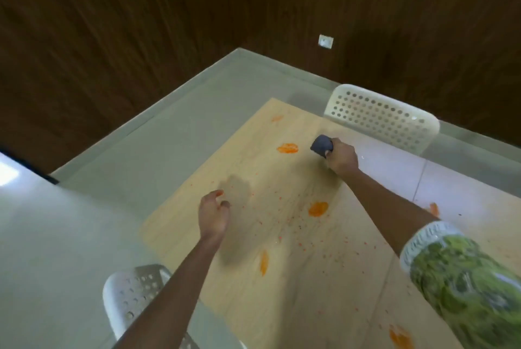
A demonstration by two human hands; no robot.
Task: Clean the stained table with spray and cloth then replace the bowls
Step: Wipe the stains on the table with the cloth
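Right hand (342,159) bunches a soft, light grey cloth (322,146) near the table's (324,278) far edge; left hand (212,214) hangs loosely curled, holding nothing.

Orange stains (287,148), pale wood table (282,292), grey cloth (321,145)

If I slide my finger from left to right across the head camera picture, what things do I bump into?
Near white chair → left hand → orange stain → grey cloth → right hand → far white chair → green patterned sleeve.
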